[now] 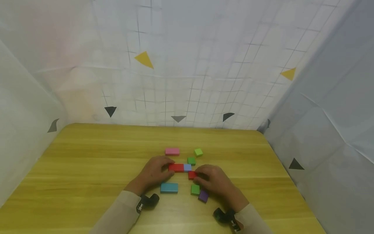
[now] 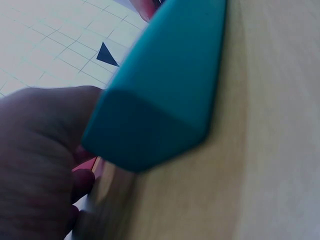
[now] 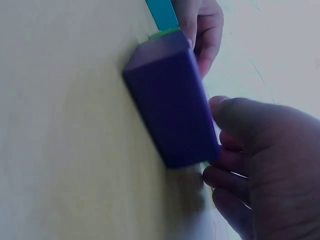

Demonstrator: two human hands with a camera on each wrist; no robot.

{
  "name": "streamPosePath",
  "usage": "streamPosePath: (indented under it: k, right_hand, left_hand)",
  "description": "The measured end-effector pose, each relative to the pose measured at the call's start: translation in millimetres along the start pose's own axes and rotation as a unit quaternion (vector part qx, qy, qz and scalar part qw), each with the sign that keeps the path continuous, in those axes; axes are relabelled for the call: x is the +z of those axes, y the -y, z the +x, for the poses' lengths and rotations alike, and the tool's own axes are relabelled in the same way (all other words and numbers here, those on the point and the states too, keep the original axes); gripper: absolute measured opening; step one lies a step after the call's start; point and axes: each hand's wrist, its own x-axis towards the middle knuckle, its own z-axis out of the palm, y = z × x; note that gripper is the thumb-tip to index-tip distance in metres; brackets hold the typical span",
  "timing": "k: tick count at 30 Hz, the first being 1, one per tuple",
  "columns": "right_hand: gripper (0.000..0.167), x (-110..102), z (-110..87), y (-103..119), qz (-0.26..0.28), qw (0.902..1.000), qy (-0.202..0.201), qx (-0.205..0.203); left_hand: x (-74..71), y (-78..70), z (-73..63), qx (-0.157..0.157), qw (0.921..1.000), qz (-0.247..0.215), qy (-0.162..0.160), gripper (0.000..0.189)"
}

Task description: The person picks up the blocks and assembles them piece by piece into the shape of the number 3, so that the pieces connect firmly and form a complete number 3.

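Observation:
In the head view, my left hand (image 1: 156,170) holds a long red block (image 1: 176,167) at its left end, thumb on the near side and fingers on the far side. A light blue block (image 1: 187,167) sits flush against the right end of that block. My right hand (image 1: 215,179) pinches a small red block (image 1: 192,175) between thumb and fingers, just below and right of the light blue one. Large in the left wrist view is a teal-blue block (image 2: 155,90), near the left hand. A purple block (image 3: 172,107) fills the middle of the right wrist view.
Beyond the hands lie a pink block (image 1: 172,151), a lime green block (image 1: 198,152) and a green block (image 1: 191,161). Nearer, another green block (image 1: 195,189) lies beside the purple one. White sheeting (image 1: 187,97) encloses the wooden table (image 1: 87,156) at the back and sides.

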Motion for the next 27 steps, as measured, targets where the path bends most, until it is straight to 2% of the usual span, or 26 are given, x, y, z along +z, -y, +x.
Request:
streamPosePath:
  k: [6, 14, 21, 27]
  right_hand:
    - [0.016, -1, -2.9, -8, 0.016, 0.9994, -0.014, 0.026]
    - [0.013, -1, -2.9, -15, -0.001, 0.9988, -0.047, 0.013]
    - [0.014, -5, -2.1, -11, -0.009, 0.9984, -0.046, 0.032]
    - [0.015, -7, -0.4, -9, -0.026, 0.9983, -0.049, 0.019]
  left_hand:
    - [1.5, 1.5, 0.4, 0.001, 1.0, -0.001, -0.001, 0.037]
    - [0.4, 0.1, -0.2, 0.006, 1.0, -0.006, -0.001, 0.037]
    - [-0.1, -0.1, -0.6, 0.007, 0.9999, -0.011, -0.003, 0.037]
    - [-0.7, -0.6, -1.2, 0.002, 0.9999, -0.014, -0.003, 0.037]
